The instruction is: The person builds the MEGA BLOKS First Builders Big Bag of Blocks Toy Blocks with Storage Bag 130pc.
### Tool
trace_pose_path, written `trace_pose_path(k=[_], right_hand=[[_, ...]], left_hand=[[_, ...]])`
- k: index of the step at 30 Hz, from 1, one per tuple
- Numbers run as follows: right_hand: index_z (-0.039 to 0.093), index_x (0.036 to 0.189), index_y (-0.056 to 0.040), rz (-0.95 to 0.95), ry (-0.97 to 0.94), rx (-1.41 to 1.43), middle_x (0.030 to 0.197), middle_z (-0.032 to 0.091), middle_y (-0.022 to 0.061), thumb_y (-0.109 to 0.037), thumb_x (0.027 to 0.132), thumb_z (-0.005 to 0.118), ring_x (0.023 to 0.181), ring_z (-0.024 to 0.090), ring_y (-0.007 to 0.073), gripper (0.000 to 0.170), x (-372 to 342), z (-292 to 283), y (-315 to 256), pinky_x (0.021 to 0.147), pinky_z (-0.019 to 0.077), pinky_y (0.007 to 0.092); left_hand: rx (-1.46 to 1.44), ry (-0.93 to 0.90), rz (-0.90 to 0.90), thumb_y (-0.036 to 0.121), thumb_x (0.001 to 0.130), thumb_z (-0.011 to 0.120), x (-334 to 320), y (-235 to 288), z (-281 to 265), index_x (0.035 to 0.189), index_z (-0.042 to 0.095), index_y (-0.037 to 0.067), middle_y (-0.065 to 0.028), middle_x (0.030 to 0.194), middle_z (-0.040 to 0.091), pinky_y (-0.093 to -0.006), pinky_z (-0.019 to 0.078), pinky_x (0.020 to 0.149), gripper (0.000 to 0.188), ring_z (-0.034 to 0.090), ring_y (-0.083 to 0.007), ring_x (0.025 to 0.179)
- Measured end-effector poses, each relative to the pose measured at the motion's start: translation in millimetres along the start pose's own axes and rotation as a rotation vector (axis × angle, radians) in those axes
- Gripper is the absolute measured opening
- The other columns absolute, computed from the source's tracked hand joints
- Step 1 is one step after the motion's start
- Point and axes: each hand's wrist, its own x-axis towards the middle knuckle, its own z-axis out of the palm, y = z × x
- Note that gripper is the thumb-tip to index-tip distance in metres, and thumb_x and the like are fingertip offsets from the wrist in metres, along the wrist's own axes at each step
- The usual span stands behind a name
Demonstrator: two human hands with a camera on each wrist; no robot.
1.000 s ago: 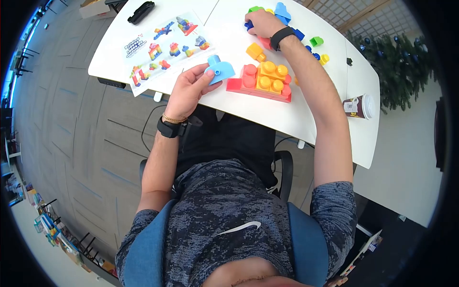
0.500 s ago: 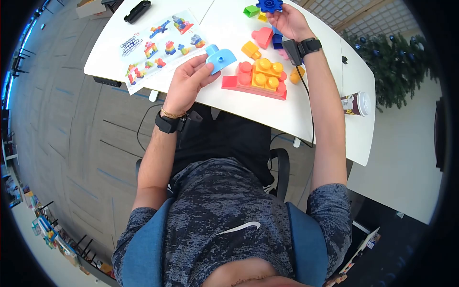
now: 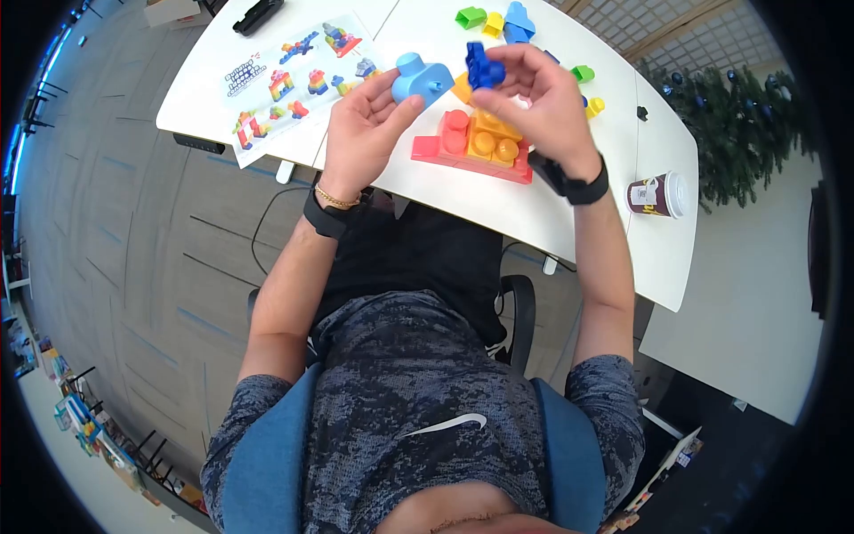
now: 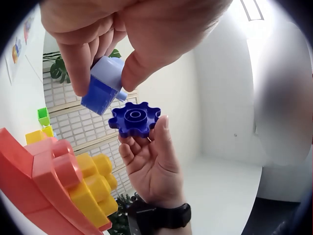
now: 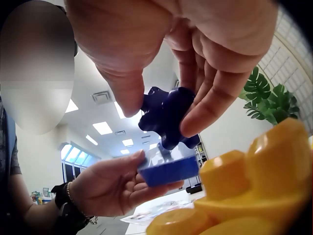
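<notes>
My left hand (image 3: 366, 133) pinches a light blue toy block (image 3: 416, 84) between thumb and fingers, above the table's front part. A small peg sticks out of its side, towards the right hand. Facing it, my right hand (image 3: 553, 105) holds a dark blue toy gear (image 3: 483, 68) by its edge. The left wrist view shows the round hub on the gear (image 4: 135, 119), with a gap between it and the peg. Below both hands stands a built piece of red bricks (image 3: 471, 165) with a yellow brick (image 3: 494, 142) on top, partly hidden by the right hand.
A printed sheet with model pictures (image 3: 276, 105) lies on the left of the table, a black case (image 3: 258, 16) behind it. Loose blocks lie at the back, among them a green one (image 3: 471, 16) and a blue one (image 3: 519, 25). A paper cup (image 3: 654, 194) stands at right.
My right hand has picked up the gear from the back of the table and brought it towards me, close to the light blue block. The left hand has raised and turned its block slightly.
</notes>
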Motion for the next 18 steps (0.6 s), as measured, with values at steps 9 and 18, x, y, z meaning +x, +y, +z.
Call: trace_pose_path(k=[9, 18], right_hand=[[0.063, 0.116, 0.0063, 0.001, 0.109, -0.004, 0.104, 0.077, 0.0158, -0.011, 0.081, 0.093, 0.095, 0.080, 0.0219, 0.049, -25.0, 26.0, -12.2, 0.084, 0.0652, 0.0302], [0.069, 0.113, 0.0091, 0.042, 0.204, -0.017, 0.098, 0.079, 0.0168, -0.003, 0.086, 0.086, 0.088, 0.080, 0.0200, 0.034, -39.2, 36.6, -19.1, 0.078, 0.0651, 0.0278]], left_hand=[[0.595, 0.179, 0.517, 0.008, 0.087, 0.085, -16.6, 9.1, 31.8, 0.141, 0.062, -0.006, -0.0202, 0.103, 0.079, -0.0302, 0.0614, 0.084, 0.061, 0.079, -0.0214, 0.097], [0.770, 0.188, 0.646, 0.010, 0.084, 0.086, -21.2, 15.2, 34.7, 0.135, 0.067, -0.002, -0.0235, 0.095, 0.076, -0.0331, 0.0593, 0.070, 0.056, 0.079, -0.0306, 0.086]])
